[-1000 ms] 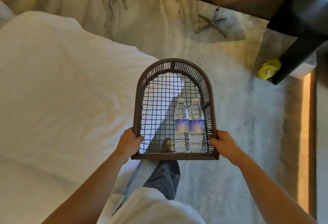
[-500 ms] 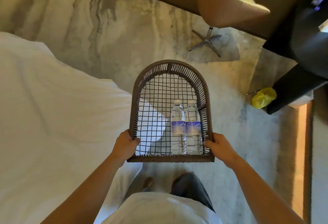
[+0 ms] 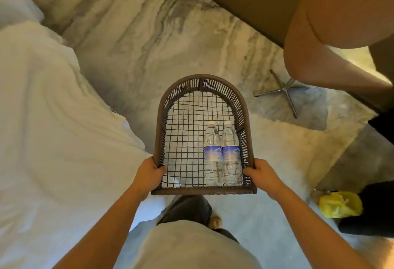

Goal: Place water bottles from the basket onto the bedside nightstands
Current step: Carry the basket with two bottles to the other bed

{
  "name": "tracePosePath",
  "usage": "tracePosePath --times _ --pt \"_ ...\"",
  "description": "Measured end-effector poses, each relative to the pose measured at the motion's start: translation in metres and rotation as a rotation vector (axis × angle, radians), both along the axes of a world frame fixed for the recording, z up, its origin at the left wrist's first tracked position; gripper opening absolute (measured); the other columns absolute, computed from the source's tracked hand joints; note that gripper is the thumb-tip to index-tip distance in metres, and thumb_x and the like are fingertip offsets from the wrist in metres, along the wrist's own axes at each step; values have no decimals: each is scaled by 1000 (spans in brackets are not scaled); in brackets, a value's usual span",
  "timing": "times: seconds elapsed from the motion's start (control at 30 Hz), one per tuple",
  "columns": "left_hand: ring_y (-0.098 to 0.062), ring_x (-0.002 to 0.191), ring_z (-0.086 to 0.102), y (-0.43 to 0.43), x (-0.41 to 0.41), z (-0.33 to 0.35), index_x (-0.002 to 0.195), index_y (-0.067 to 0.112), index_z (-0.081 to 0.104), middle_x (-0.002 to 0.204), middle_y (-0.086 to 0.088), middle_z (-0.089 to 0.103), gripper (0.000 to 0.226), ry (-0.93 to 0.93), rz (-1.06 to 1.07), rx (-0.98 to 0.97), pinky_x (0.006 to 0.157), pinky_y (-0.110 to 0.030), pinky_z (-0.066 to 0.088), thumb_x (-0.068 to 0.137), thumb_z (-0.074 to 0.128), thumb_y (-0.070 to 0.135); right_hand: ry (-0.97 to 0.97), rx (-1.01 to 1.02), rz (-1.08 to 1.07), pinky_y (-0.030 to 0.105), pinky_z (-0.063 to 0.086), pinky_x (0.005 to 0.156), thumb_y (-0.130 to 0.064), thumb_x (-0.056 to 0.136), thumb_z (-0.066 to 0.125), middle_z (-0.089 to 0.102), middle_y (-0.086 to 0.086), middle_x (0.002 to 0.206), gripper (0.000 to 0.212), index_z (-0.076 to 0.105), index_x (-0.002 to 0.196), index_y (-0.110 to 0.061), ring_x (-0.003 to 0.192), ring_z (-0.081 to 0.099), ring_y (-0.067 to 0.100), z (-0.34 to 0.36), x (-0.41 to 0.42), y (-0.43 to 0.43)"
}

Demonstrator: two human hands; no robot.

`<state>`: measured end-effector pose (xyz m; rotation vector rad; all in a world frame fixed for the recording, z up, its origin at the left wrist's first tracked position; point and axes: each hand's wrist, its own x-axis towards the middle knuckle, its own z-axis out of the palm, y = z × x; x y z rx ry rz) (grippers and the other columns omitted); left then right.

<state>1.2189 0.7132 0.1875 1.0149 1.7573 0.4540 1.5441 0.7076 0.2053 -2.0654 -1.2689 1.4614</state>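
I carry a brown woven basket [image 3: 163,106] with an arched far rim and an open mesh floor, held level in front of me. My left hand [image 3: 150,171] grips its near left corner and my right hand [image 3: 261,174] grips its near right corner. Two clear water bottles lie side by side on the right half of the mesh, caps pointing away from me: the left bottle [image 3: 212,151] and the right bottle [image 3: 231,151], both with blue labels. No nightstand is in view.
A bed with white bedding [image 3: 53,141] fills the left side. Grey marbled carpet [image 3: 138,40] lies ahead. A tan swivel chair [image 3: 332,34] with a metal star base [image 3: 285,93] stands at upper right, a yellow bag [image 3: 339,203] beside dark furniture at right.
The view has moved forward along the bed: the chair and its base have come closer and the yellow bag has slid down to the right. Both hands keep the same hold on the basket.
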Motion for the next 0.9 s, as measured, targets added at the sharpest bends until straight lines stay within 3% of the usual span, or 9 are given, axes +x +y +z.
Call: tracePosePath --times 0.13,0.27,0.4,0.53,0.7,0.9 --pt "-23 85 65 52 26 5 112 11 63 98 -8 70 17 -15 141 -2 74 -32 52 96 60 12 13 14 122 24 53 67 -2 89 58 75 -2 93 22 70 98 -18 85 71 14 5 26 95" --pt "-26 88 69 118 35 4 105 15 68 92 -4 73 15 -2 233 40 79 -37 56 92 62 9 49 19 201 14 50 58 1 89 57 74 -9 86 24 69 94 -19 79 71 8 6 29 192" --pt "-28 90 72 197 27 -3 105 15 68 97 -7 76 17 38 296 44 87 -46 59 90 63 10 78 12 278 15 52 61 1 91 56 75 -9 90 26 70 97 -20 84 72 9 -4 18 292" --pt "-33 81 72 281 10 -6 103 5 66 87 -14 75 14 71 357 36 81 -50 60 89 64 9 81 22 323 13 52 59 3 90 56 74 -9 88 25 69 96 -17 77 70 3 -7 -5 397" --pt "-35 81 71 372 -12 9 97 6 64 87 -18 73 6 58 448 14 77 -48 61 91 62 7 79 2 424 31 59 78 0 91 56 75 -5 93 26 68 95 -23 88 72 13 -1 -39 515" --pt "-34 70 66 482 -50 12 91 -6 60 78 -20 68 12 90 532 4 67 -43 57 90 62 5 99 -4 532 32 60 77 0 90 57 77 1 94 26 70 94 -23 91 74 19 -7 -93 659"
